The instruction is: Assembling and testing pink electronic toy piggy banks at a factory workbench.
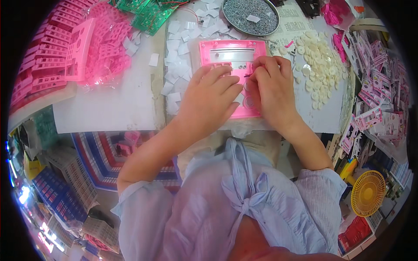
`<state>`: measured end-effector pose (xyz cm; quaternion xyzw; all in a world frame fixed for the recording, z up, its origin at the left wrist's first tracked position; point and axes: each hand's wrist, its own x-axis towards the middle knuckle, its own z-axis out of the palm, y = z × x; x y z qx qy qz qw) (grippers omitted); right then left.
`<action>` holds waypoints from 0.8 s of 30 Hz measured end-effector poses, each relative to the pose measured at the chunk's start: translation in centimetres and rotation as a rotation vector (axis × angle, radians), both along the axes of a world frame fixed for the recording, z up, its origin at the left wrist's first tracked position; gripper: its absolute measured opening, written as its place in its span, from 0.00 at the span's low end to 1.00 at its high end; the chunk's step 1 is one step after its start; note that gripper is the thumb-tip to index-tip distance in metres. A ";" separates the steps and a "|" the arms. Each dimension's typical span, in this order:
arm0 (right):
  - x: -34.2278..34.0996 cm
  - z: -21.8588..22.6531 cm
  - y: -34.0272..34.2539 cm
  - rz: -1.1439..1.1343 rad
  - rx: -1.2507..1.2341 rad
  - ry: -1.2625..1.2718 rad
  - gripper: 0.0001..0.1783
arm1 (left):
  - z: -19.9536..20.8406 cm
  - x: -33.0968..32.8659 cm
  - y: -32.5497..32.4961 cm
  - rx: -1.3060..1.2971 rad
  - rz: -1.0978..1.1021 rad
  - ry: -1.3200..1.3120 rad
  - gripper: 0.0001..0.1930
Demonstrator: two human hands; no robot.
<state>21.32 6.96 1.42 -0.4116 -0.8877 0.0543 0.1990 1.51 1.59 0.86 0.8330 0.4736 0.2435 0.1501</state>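
Right hand (274,89) pinching a dark sliver (247,75), apparently | left hand (210,95), half-open, resting on pink panel (240,112) | I am judging: fitting; next needing alignment

I had both bare arms reaching forward, elbows bent outward and forearms angled toward each other. The bare left forearm (152,152) rose diagonally to the bare left hand (209,93), held back-upward, its bent fingers loosely fanned toward the right and thumb apart from them. My bare right forearm (310,145) slanted inward to the bare right hand (275,89), whose fingers curled under, fingertips drawn together into a tight grip close to the left fingertips.
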 end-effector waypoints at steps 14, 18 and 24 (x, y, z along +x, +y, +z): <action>0.6 -0.3 0.7 0.048 -0.031 0.004 0.11 | 1.5 -1.3 7.3 0.093 0.034 -0.174 0.10; 2.0 3.2 3.2 0.087 -0.121 0.393 0.13 | -0.1 -0.9 16.6 0.265 0.221 0.054 0.06; 16.8 9.4 16.3 0.000 0.315 1.226 0.17 | -2.2 2.2 21.9 0.228 0.061 0.336 0.09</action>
